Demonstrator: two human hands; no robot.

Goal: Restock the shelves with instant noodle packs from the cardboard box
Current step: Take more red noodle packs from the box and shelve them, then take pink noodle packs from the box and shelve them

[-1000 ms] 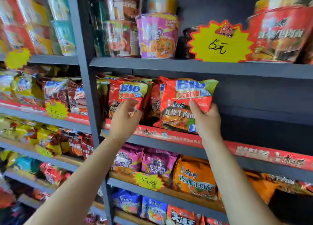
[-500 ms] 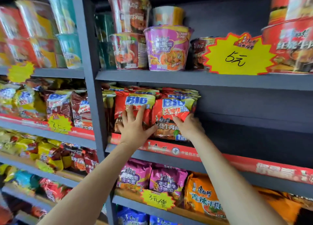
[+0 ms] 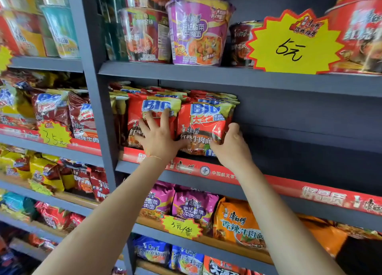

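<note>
Two rows of red "BIG" instant noodle packs stand upright on the middle shelf (image 3: 268, 183). My left hand (image 3: 159, 138) presses flat, fingers spread, on the front pack of the left row (image 3: 151, 111). My right hand (image 3: 229, 144) grips the lower right corner of the front pack of the right row (image 3: 202, 121), fingers curled round its edge. That pack stands upright against the packs behind it. The cardboard box is out of view.
Noodle cups (image 3: 198, 30) and a yellow price sign (image 3: 293, 45) sit on the shelf above. Purple (image 3: 192, 206) and orange packs (image 3: 237, 223) fill the shelf below. A grey upright post (image 3: 93, 109) divides off the left bay of packs. To the right of the red packs the shelf is dark.
My right hand has pushed the red pack from tilted in front of the shelf into the right row, upright. My left hand went from gripping the left pack to pressing flat on it.
</note>
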